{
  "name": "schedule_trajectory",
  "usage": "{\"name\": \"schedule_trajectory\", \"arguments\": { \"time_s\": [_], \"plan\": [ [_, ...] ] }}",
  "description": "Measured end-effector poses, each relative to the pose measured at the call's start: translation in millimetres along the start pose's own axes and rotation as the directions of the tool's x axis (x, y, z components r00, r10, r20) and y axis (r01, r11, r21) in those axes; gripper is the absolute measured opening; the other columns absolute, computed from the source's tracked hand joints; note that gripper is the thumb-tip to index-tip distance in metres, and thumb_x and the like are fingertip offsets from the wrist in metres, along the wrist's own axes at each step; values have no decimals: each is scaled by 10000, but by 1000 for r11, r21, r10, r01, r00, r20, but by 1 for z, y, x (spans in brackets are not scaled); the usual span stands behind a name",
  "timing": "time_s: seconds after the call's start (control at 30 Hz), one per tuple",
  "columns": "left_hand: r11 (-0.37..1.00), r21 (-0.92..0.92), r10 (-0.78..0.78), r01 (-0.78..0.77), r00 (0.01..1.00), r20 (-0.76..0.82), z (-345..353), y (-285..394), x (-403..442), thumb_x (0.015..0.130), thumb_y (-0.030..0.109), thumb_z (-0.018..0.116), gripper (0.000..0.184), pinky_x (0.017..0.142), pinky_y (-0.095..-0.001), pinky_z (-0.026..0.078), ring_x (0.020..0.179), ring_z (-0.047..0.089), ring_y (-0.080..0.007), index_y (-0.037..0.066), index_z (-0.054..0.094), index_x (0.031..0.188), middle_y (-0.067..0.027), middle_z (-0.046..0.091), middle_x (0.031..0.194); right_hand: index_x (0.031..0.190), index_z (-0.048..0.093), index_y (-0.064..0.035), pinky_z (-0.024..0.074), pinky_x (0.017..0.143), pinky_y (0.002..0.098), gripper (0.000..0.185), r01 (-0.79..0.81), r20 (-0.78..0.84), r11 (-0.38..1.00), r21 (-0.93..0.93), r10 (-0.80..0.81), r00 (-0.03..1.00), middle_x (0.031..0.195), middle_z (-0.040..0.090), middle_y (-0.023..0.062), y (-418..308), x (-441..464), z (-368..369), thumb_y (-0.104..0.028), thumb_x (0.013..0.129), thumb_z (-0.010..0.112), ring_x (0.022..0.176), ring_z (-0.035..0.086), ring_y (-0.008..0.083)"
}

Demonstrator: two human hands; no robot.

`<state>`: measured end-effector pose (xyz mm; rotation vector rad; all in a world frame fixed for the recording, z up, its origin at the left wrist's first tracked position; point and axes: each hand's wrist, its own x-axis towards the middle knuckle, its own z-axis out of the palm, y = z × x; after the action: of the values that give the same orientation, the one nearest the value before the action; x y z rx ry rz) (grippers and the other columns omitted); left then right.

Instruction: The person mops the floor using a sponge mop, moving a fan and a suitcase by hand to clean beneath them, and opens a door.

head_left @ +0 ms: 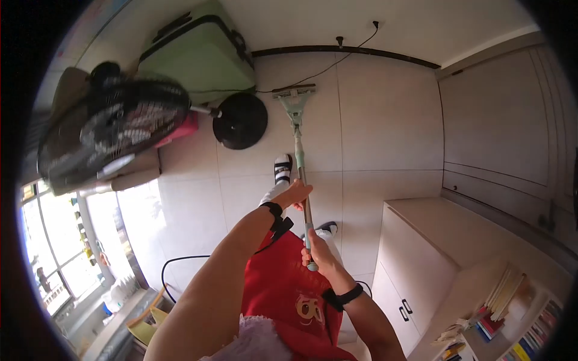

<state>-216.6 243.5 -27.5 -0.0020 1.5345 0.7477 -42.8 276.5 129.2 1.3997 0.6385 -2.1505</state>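
A mop (pixel 300 147) with a pale green head and a metal pole reaches from my body out over the tiled floor. Its flat head (pixel 294 93) is at the floor beside the round black fan base, near a thin cable. My left hand (pixel 294 195) is closed around the middle of the pole. Lower down, near the pole's end, my right hand (pixel 319 253) is wrapped round the grip. Both wrists wear black bands. Below the hands is a red apron (pixel 283 280).
A standing fan (pixel 114 126) and a green suitcase (pixel 201 60) are at the upper left. The black cable (pixel 319 73) runs to the wall. At the right are a cabinet (pixel 409 265) and a door (pixel 500 114). Bookshelves stand lower right, a window left.
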Motion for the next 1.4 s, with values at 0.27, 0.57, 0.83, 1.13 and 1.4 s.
{"name": "schedule_trajectory", "arguments": {
  "time_s": [0.27,0.57,0.83,1.13,1.4],
  "plan": [
    [988,-152,-40,22,992,-117,91,-77,-35,798,242,459,453,317,-400,478,419,570,-295,-137,244,923,-199,522,585,790,367,-80,368,390,277,521,-90,-8,993,-71,90,996,502,371,12,75,-45,-57,-599,831,403,373,358,112],
    [936,-86,-345,342,938,-20,162,-118,-81,756,293,562,304,478,-452,489,551,617,-297,11,504,852,-135,595,678,778,407,-98,370,401,263,481,-153,-121,948,-280,123,985,545,421,11,135,-103,-91,-561,878,327,392,389,105],
    [482,579,365,-658,751,550,228,-216,-116,811,265,460,280,564,-391,524,625,630,-301,4,560,833,-171,609,721,831,493,-50,384,418,250,540,-244,-143,850,-468,199,969,579,517,54,185,-197,-96,-545,891,285,452,486,126],
    [918,307,155,-253,938,310,292,-238,-166,717,342,623,391,619,-426,496,720,623,-303,10,556,914,-166,579,669,727,450,-70,358,355,254,515,-250,-350,882,-400,105,931,514,462,38,203,-265,-60,-554,870,347,382,453,139],
    [995,5,96,-96,991,-91,207,-89,-140,794,318,529,418,478,-352,506,478,593,-243,-46,417,967,-146,590,655,698,440,-90,302,334,250,434,60,-160,998,-20,-63,985,419,364,4,165,-164,-86,-454,909,330,328,350,111]
  ]
}}
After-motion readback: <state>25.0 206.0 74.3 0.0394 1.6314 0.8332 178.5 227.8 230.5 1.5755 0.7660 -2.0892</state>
